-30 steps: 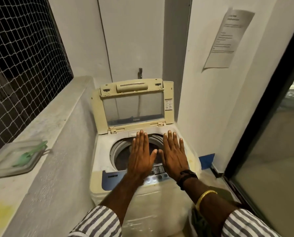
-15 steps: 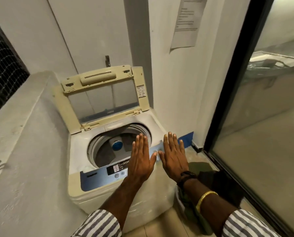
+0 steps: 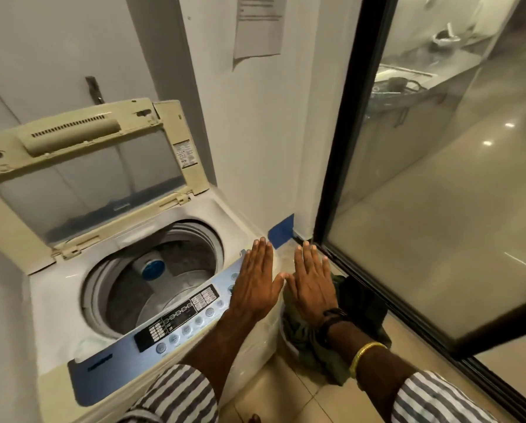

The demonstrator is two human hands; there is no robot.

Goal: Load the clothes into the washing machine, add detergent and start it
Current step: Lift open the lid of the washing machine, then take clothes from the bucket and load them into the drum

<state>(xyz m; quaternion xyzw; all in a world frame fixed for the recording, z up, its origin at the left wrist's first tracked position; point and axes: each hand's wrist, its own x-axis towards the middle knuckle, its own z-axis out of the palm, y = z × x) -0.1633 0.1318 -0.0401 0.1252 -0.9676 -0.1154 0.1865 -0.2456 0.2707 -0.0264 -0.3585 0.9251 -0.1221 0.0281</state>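
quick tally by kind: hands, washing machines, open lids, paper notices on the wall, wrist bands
hands: 2 (left hand, right hand)
washing machine: 1
open lid: 1
paper notice: 1
wrist bands: 2 (black band, gold bangle)
total: 7

A home laundry nook: top-loading washing machine, tiled floor, glass sliding door.

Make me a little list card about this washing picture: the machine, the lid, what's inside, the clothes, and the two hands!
machine: top-loading washing machine, blue control panel at front
lid: lid raised, leaning back
drum: drum shows no clothes
clothes: dark green clothes on the floor, right of the machine
left hand: left hand flat, empty, over the panel's right end
right hand: right hand flat, empty, above the clothes
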